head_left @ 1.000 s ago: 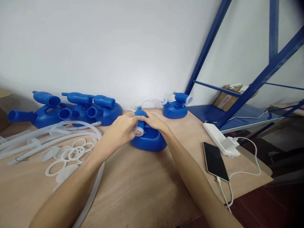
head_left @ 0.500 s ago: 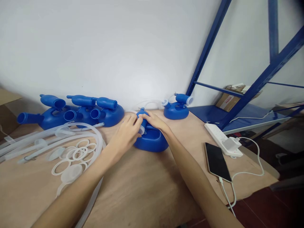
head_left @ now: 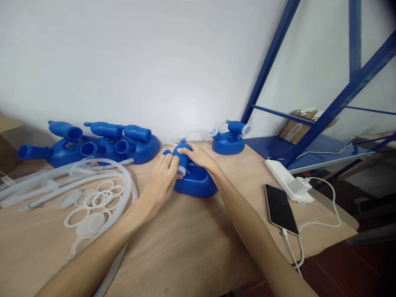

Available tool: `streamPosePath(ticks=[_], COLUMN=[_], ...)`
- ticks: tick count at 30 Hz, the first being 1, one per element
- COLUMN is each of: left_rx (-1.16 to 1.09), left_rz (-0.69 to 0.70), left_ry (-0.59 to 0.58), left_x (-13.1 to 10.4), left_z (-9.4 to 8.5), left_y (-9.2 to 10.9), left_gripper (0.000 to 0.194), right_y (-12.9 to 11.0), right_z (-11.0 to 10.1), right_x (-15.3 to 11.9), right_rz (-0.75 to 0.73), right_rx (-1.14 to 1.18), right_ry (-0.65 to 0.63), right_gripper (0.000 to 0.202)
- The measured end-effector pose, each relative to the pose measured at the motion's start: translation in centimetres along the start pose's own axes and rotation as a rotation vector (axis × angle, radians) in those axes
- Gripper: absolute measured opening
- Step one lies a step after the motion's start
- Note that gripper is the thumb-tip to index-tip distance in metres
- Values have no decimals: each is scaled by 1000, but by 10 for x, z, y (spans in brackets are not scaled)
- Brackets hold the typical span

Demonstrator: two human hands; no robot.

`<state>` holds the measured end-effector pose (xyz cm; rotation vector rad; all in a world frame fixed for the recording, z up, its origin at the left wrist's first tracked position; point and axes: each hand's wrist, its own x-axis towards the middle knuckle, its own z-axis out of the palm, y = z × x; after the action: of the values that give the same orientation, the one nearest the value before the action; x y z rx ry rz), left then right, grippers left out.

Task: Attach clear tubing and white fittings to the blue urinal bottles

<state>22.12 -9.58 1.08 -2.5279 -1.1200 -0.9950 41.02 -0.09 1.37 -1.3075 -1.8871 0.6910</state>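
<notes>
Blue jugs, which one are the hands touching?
The front jug: left hand and right hand touch it. The three left jugs and right jug stand untouched.

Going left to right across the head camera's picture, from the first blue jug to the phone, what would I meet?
Leftmost open blue jug, middle open blue jug, third open blue jug, left hand, right hand, blue jug with white-tipped necks, dark-screened phone.

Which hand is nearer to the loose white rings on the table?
Left. The left hand is right of the rings, at the blue bottle's left side; the right hand is farther right, on the bottle's upper part.
</notes>
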Motion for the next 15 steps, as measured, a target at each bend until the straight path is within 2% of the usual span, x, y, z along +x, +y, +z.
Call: streamPosePath(ticks=[15], left_rx=[62], left_rz=[0], left_ry=[37], left_x=[-5], left_z=[8], left_y=[-1], left_gripper=[25], right_y=[6], right_z=[2], right_x=[4], right_rz=[-17], right_rx=[11], right_ry=[4], right_gripper=[38])
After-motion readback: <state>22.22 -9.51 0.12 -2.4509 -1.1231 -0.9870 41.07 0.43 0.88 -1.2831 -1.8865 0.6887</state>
